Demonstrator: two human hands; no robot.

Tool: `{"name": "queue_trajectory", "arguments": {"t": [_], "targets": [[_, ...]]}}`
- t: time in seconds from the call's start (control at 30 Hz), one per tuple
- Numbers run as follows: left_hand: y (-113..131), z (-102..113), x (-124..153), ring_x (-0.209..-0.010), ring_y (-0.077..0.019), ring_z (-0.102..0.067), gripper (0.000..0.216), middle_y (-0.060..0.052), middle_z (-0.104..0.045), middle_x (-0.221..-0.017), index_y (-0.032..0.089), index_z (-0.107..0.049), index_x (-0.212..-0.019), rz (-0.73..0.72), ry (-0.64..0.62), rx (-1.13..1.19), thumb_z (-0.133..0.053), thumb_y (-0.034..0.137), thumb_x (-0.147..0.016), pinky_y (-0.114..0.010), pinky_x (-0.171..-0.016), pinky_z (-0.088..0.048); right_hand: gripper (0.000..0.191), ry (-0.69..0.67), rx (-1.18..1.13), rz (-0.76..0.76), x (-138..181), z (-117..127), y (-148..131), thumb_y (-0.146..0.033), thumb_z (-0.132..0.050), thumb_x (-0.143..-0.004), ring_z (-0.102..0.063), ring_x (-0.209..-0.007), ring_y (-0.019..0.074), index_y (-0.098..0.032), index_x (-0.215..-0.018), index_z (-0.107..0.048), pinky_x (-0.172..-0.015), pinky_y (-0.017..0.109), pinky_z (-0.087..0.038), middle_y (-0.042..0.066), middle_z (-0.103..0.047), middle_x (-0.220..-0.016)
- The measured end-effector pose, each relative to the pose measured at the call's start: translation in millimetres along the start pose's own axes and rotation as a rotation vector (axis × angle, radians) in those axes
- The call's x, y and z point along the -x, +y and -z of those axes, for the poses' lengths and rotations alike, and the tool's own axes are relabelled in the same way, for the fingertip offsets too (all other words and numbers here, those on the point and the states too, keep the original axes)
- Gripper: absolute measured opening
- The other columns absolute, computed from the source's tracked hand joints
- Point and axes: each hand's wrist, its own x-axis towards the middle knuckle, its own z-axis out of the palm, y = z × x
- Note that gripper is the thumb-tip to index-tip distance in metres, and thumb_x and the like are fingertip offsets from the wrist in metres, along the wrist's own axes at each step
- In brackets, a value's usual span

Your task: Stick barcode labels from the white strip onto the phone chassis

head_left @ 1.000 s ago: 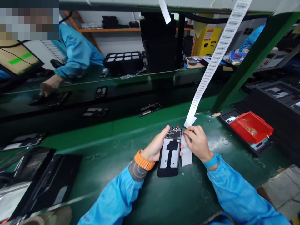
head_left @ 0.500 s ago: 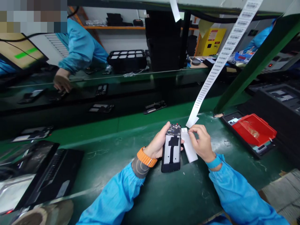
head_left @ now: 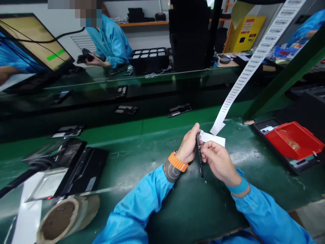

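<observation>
A smartphone with its back cover off [head_left: 199, 156] stands almost edge-on in my left hand [head_left: 188, 144], which is closed around it. My right hand [head_left: 218, 159] is pinched at the phone's right side, thumb against forefinger; whatever sits between the fingertips is too small to make out. Behind the phone, a piece of white paper [head_left: 215, 139] sticks out to the right, above my right fingers. Just beyond it ends a long hanging strip of barcode labels [head_left: 236, 84].
A red bin [head_left: 294, 140] lies in a black tray [head_left: 279, 157] at right. Opened phones [head_left: 127, 109] lie on the dark line ahead. At left are a black device [head_left: 86, 169] and a tape roll [head_left: 68, 217]. Across the bench, a person in blue [head_left: 114, 40] holds a dark object.
My left hand has turned the phone from face-up to nearly edge-on. My right fingers have moved from the small label on the paper to the phone's side. The view has shifted left.
</observation>
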Motion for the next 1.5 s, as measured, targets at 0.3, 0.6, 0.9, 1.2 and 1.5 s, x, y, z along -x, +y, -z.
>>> {"name": "queue_trajectory", "arguments": {"t": [0.3, 0.6, 0.9, 1.2, 1.5], "targets": [[-7.5, -0.8, 1.4, -0.045, -0.0069, -0.044, 0.061, 0.005, -0.048, -0.063, 0.017, -0.057, -0.094, -0.063, 0.053, -0.121, -0.072, 0.07, -0.069, -0.019, -0.038, -0.035, 0.026, 0.016, -0.037, -0.04, -1.7, 0.2, -2.3, -0.036, -0.079, -0.072, -0.051, -0.052, 0.009, -0.019, -0.071, -0.059, -0.05, 0.022, -0.042, -0.003, -0.057, -0.062], [-11.3, -1.6, 0.6, -0.05, -0.0064, -0.046, 0.058, 0.005, -0.047, -0.067, 0.016, -0.058, -0.094, -0.096, 0.069, -0.114, -0.071, 0.068, -0.071, -0.018, -0.041, -0.036, 0.024, 0.078, 0.007, -0.018, -3.3, 1.5, -0.2, -0.029, -0.08, -0.069, -0.053, -0.049, 0.0087, -0.019, -0.067, -0.058, -0.05, 0.022, -0.044, -0.004, -0.06, -0.061], [-10.9, -2.7, 4.2, -0.052, -0.0063, -0.044, 0.058, 0.005, -0.047, -0.068, 0.016, -0.058, -0.093, -0.105, 0.086, -0.13, -0.071, 0.068, -0.071, -0.019, -0.045, -0.034, 0.023, 0.053, 0.105, 0.072, -5.6, 3.9, 5.3, -0.032, -0.077, -0.072, -0.056, -0.054, 0.0115, -0.021, -0.068, -0.058, -0.055, 0.025, -0.047, -0.004, -0.06, -0.059], [-9.3, -4.7, 7.7, -0.052, -0.0066, -0.043, 0.052, 0.005, -0.047, -0.067, 0.016, -0.057, -0.087, -0.151, 0.07, -0.206, -0.071, 0.064, -0.074, -0.02, -0.048, -0.034, 0.019, -0.023, 0.134, 0.07, -5.1, 10.7, 3.0, -0.027, -0.077, -0.075, -0.058, -0.056, 0.0118, -0.02, -0.07, -0.059, -0.058, 0.026, -0.047, -0.003, -0.061, -0.061], [-13.2, -0.5, 5.0, -0.072, -0.01, -0.054, 0.039, -0.001, -0.061, -0.083, 0.016, -0.061, -0.09, -0.358, 0.131, -0.28, -0.081, 0.044, -0.071, -0.021, -0.066, -0.042, 0.02, -0.058, 0.253, 0.039, -8.6, 15.3, -0.3, -0.027, -0.075, -0.074, -0.057, -0.056, 0.0118, -0.02, -0.071, -0.056, -0.057, 0.026, -0.048, -0.004, -0.059, -0.062]]}}
